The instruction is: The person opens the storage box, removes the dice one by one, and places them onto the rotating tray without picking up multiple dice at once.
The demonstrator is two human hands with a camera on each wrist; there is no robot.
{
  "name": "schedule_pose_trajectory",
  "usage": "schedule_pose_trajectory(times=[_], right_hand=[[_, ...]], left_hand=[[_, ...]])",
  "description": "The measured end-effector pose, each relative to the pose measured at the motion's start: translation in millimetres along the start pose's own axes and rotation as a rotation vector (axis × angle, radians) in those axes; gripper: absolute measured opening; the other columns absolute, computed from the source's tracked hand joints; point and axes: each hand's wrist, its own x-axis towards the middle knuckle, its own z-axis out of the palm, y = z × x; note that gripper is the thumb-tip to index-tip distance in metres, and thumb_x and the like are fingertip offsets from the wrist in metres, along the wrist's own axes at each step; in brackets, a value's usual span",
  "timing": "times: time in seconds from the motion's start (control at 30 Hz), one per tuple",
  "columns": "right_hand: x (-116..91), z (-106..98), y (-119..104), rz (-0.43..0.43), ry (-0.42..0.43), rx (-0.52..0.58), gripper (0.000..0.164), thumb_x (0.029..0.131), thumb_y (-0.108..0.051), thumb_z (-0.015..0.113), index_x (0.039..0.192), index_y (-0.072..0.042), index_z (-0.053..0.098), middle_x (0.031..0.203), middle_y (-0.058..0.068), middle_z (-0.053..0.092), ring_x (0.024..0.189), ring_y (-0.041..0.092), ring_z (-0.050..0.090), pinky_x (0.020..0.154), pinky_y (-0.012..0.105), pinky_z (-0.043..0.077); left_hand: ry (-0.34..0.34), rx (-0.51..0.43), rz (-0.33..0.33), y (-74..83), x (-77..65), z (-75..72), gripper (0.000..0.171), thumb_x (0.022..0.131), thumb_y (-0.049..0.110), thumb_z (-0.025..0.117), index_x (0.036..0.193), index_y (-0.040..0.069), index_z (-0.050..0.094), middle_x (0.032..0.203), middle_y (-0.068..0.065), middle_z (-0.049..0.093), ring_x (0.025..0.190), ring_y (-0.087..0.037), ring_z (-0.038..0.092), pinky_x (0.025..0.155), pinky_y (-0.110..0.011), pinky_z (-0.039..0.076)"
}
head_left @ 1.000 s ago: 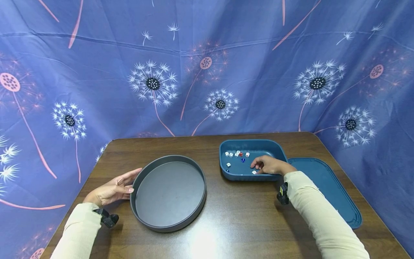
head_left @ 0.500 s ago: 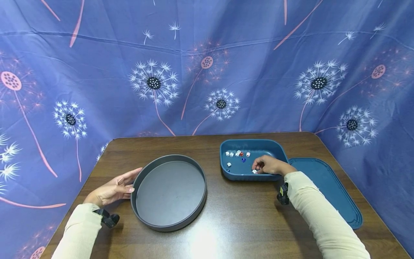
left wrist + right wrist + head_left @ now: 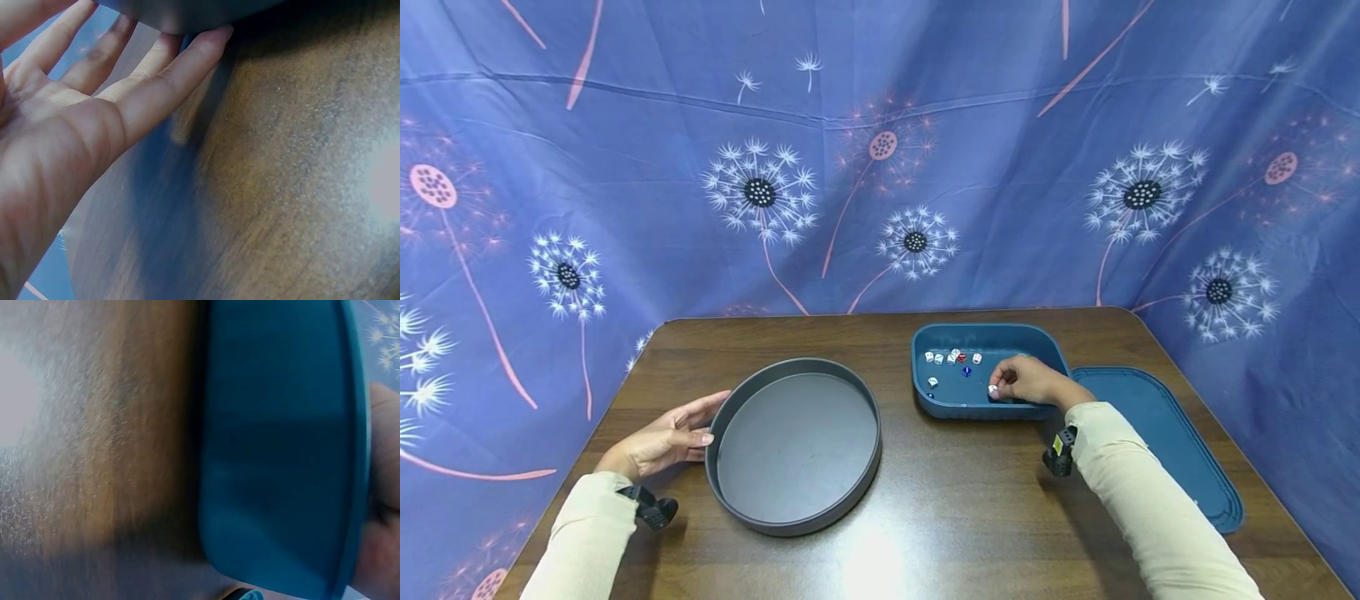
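Note:
In the head view, a round dark grey pan (image 3: 796, 450) stands at the left of the table. My left hand (image 3: 662, 436) rests its extended fingers against the pan's left side; the left wrist view shows the fingertips (image 3: 219, 39) at its wall. At the back right is a blue rectangular container (image 3: 977, 412) with dice inside. My right hand (image 3: 1032, 382) reaches into it and pinches a white die (image 3: 993, 390) between thumb and fingers. The container's outer wall (image 3: 281, 444) hides most of that hand in the right wrist view.
Several white dice (image 3: 938, 358), a red die (image 3: 961, 357) and a blue die (image 3: 967, 372) lie in the container. A flat blue lid (image 3: 1172, 446) lies to its right, partly under the right forearm. A patterned blue cloth (image 3: 865, 183) hangs behind the table.
My right fingers have closed on the white die near the container's front wall and moved it slightly up. The left hand and the pan stay as they were.

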Motion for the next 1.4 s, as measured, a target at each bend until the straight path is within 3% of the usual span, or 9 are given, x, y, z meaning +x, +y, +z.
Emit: schedule_pose_trajectory(times=[0.27, 0.43, 0.77, 1.03, 1.27, 1.4], right_hand=[[-3.8, -8.6, -16.4, -0.011, 0.197, -0.088, 0.010, 0.088, -0.016, 0.070, 0.091, -0.007, 0.068, 0.083, 0.002, 0.064, 0.074, 0.015, 0.055, 0.066, 0.032, 0.047], [-1.3, -9.4, -33.9, -0.064, 0.289, -0.074, 0.010, 0.088, -0.017, 0.071, 0.091, -0.008, 0.068, 0.083, 0.002, 0.065, 0.074, 0.015, 0.057, 0.066, 0.031, 0.048], [6.5, 2.6, -97.0, -0.147, 0.330, -0.027, 0.009, 0.086, -0.017, 0.072, 0.089, -0.009, 0.070, 0.080, 0.001, 0.065, 0.070, 0.016, 0.058, 0.062, 0.031, 0.049], [16.2, 31.8, -146.6, -0.252, 0.363, -0.049, 0.010, 0.085, -0.022, 0.074, 0.087, -0.013, 0.072, 0.082, -0.003, 0.065, 0.075, 0.011, 0.058, 0.070, 0.030, 0.049], [26.9, 67.1, -179.9, -0.359, 0.372, -0.024, 0.009, 0.082, -0.019, 0.077, 0.084, -0.012, 0.071, 0.080, -0.005, 0.064, 0.072, 0.007, 0.057, 0.067, 0.024, 0.048], [34.3, 90.0, -191.5, -0.373, 0.361, 0.007, 0.008, 0.081, -0.017, 0.077, 0.084, -0.012, 0.072, 0.079, -0.005, 0.063, 0.071, 0.006, 0.055, 0.065, 0.021, 0.047]], left_hand=[[0.001, 0.003, 0.008, -2.4, -0.2, -1.7, 0.071, 0.095, -0.010, 0.043, 0.154, 0.011, 0.011, 0.144, 0.006, 0.036, 0.126, -0.024, 0.048, 0.095, -0.049, 0.044], [0.010, -0.003, -0.006, -2.8, 0.1, -1.6, 0.071, 0.095, -0.010, 0.043, 0.154, 0.009, 0.008, 0.143, 0.009, 0.037, 0.126, -0.023, 0.048, 0.095, -0.049, 0.044], [-0.025, 0.000, 0.029, -3.9, 0.8, -1.1, 0.070, 0.095, -0.009, 0.042, 0.155, 0.011, 0.011, 0.145, 0.006, 0.034, 0.126, -0.024, 0.048, 0.096, -0.049, 0.044], [-0.008, -0.025, 0.019, -6.6, -0.9, -1.1, 0.072, 0.094, -0.011, 0.043, 0.154, 0.009, 0.009, 0.143, 0.009, 0.037, 0.125, -0.025, 0.049, 0.095, -0.049, 0.044], [-0.008, -0.025, 0.028, -5.8, -1.0, -0.8, 0.072, 0.095, -0.009, 0.045, 0.154, 0.008, 0.009, 0.144, 0.009, 0.037, 0.125, -0.025, 0.049, 0.096, -0.050, 0.044], [0.006, -0.010, 0.019, -4.5, -0.4, -1.7, 0.071, 0.094, -0.008, 0.045, 0.154, 0.010, 0.012, 0.143, 0.009, 0.037, 0.125, -0.025, 0.050, 0.096, -0.049, 0.044]])
